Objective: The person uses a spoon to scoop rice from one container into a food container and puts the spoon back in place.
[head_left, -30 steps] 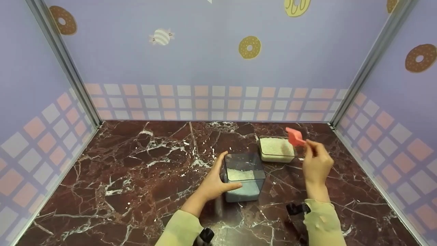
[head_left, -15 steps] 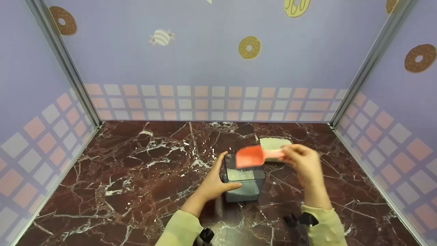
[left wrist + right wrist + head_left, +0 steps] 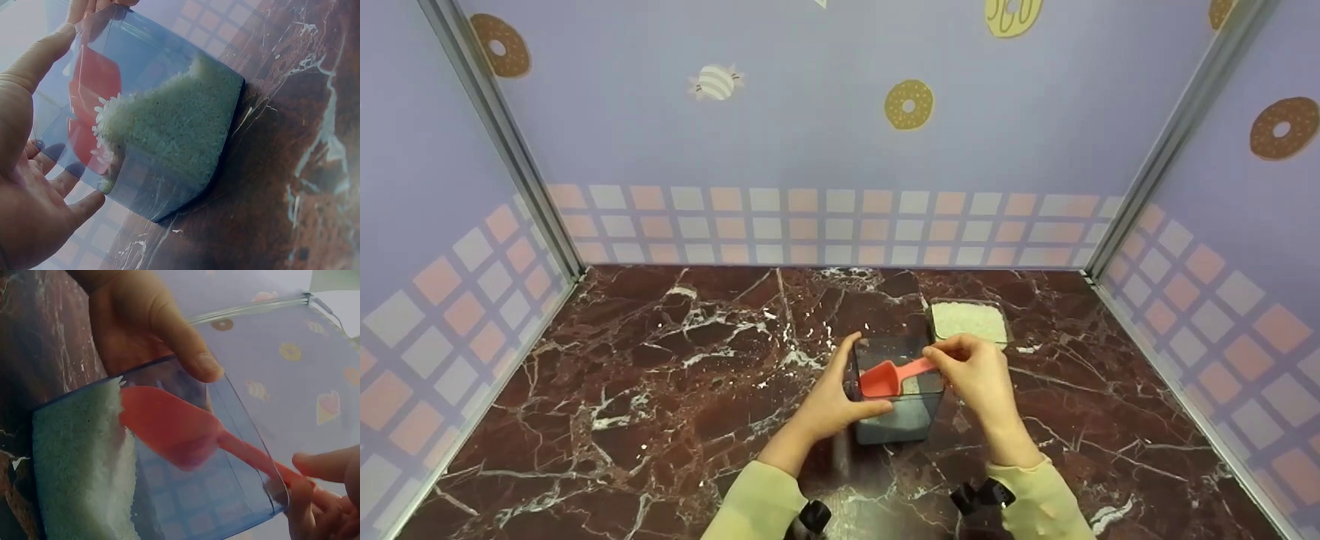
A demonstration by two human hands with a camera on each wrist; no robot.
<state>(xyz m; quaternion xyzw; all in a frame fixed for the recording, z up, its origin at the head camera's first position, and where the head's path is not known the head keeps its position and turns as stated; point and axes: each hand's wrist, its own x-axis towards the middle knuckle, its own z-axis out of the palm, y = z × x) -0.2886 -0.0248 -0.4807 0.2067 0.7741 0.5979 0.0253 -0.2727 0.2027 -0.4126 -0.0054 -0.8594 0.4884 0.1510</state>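
A clear bluish square container (image 3: 894, 424) stands upright on the marble-patterned table, partly filled with white rice (image 3: 169, 129). My left hand (image 3: 831, 401) holds it by the left side, thumb across the near face and fingers along the far side. My right hand (image 3: 984, 379) pinches the handle of a pink-red scoop (image 3: 883, 379) at the container's right rim. The scoop's bowl is inside the container, tilted down to the left. In the right wrist view its tip touches the rice surface, seen through the wall. Some left fingers are hidden behind the container in the head view.
Behind and to the right stands a low clear box (image 3: 1006, 339) filled with rice, partly covered by my right hand. Loose grains (image 3: 810, 330) lie scattered on the table (image 3: 697, 450) left of the container. Patterned panels (image 3: 840, 150) close off the back and both sides.
My right hand has moved left and nearer from above the rice box, carrying the scoop over and down into the container. My left hand and the container have stayed in place.
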